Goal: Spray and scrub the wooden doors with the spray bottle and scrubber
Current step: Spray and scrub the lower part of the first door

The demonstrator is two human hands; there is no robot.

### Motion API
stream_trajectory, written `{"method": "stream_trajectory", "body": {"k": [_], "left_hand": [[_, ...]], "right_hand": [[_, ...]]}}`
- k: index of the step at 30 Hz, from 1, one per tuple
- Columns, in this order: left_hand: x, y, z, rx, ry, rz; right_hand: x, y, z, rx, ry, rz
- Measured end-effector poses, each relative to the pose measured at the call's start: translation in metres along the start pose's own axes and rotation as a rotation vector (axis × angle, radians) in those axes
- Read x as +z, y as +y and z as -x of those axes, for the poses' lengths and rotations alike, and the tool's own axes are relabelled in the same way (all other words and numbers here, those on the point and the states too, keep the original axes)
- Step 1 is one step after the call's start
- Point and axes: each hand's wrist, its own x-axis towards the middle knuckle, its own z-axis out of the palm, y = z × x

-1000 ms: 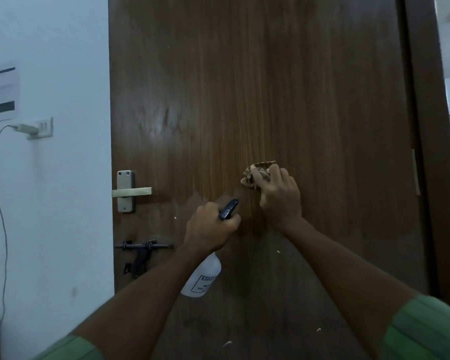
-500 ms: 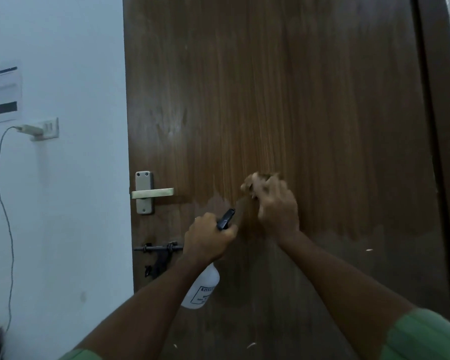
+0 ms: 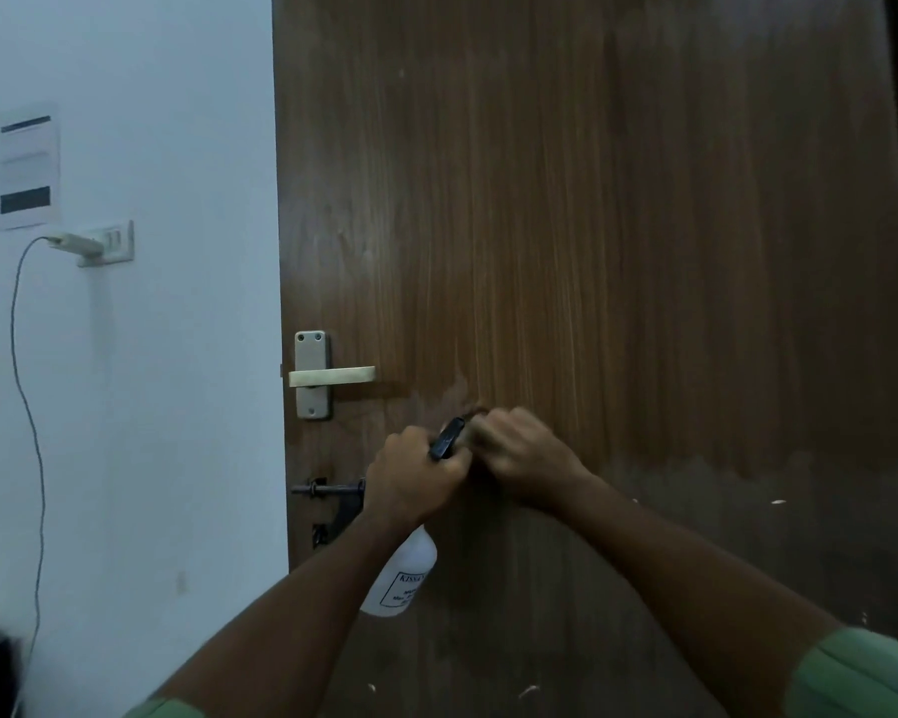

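A dark brown wooden door [image 3: 618, 241] fills the view ahead. My left hand [image 3: 410, 479] grips the black trigger head of a white spray bottle [image 3: 403, 577], whose body hangs below my wrist. My right hand [image 3: 524, 453] is curled round a brownish scrubber [image 3: 474, 412] and presses it on the door right beside the bottle's nozzle. The scrubber is blurred and mostly hidden under my fingers. Wet streaks run down the wood above my hands.
A metal lever handle [image 3: 327, 376] and a dark sliding bolt [image 3: 327, 492] sit on the door's left edge. On the white wall to the left are a socket with a plugged charger [image 3: 94, 246], its hanging cable, and a paper notice [image 3: 24, 168].
My right hand has slid the scrubber down and left on the door, ending against the bottle's nozzle. The view has shifted left, so the door sits further right.
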Motion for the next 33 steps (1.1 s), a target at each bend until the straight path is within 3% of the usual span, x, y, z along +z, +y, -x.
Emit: {"method": "stream_trajectory", "body": {"k": [2, 3, 4, 7, 8, 9, 12, 14, 15, 16, 18, 20, 21, 24, 26, 27, 30, 33], "left_hand": [[-0.005, -0.006, 0.005, 0.004, -0.007, -0.005], [-0.008, -0.008, 0.007, -0.006, -0.001, -0.009], [-0.013, -0.009, 0.008, -0.021, 0.009, -0.017], [-0.026, -0.015, 0.009, -0.036, 0.047, -0.043], [-0.030, -0.017, 0.009, -0.042, 0.064, -0.047], [-0.033, -0.020, 0.009, -0.051, 0.085, -0.043], [-0.039, -0.029, 0.012, -0.069, 0.092, -0.049], [-0.040, -0.032, 0.016, -0.076, 0.083, -0.072], [-0.042, -0.032, 0.018, -0.086, 0.087, -0.080], [-0.044, -0.032, 0.019, -0.099, 0.094, -0.088], [-0.049, -0.034, 0.019, -0.115, 0.098, -0.107], [-0.054, -0.035, 0.019, -0.119, 0.101, -0.105], [-0.057, -0.035, 0.019, -0.123, 0.106, -0.095], [-0.064, -0.036, 0.022, -0.139, 0.095, -0.108], [-0.067, -0.033, 0.027, -0.165, 0.098, -0.150], [-0.070, -0.031, 0.029, -0.186, 0.109, -0.172], [-0.077, -0.029, 0.033, -0.271, 0.150, -0.233], [-0.086, -0.031, 0.035, -0.295, 0.176, -0.251]], "right_hand": [[-0.009, 0.019, -0.003, -0.333, -0.104, 0.081], [-0.013, 0.030, -0.011, -0.335, -0.096, 0.126], [-0.013, 0.040, -0.022, -0.221, -0.042, 0.158], [-0.008, 0.039, -0.049, 0.482, 0.198, 0.109], [-0.004, 0.025, -0.053, 0.579, 0.220, 0.058], [0.001, 0.008, -0.052, 0.560, 0.179, 0.025], [0.011, -0.027, -0.033, -0.054, -0.007, 0.011], [0.004, -0.006, -0.037, -0.297, -0.082, 0.080], [0.006, 0.003, -0.043, -0.264, -0.064, 0.122], [0.006, 0.011, -0.051, -0.110, 0.005, 0.137], [0.007, 0.010, -0.066, 0.428, 0.179, 0.102], [0.012, -0.017, -0.076, 0.696, 0.214, 0.039], [0.016, -0.032, -0.076, 0.660, 0.185, 0.014], [0.025, -0.056, -0.061, 0.097, 0.069, -0.022], [0.022, -0.048, -0.060, -0.029, 0.044, -0.025], [0.020, -0.046, -0.063, 0.061, 0.066, -0.046], [0.016, -0.044, -0.078, 0.571, 0.202, -0.114], [0.015, -0.051, -0.092, 0.664, 0.192, -0.062]]}}
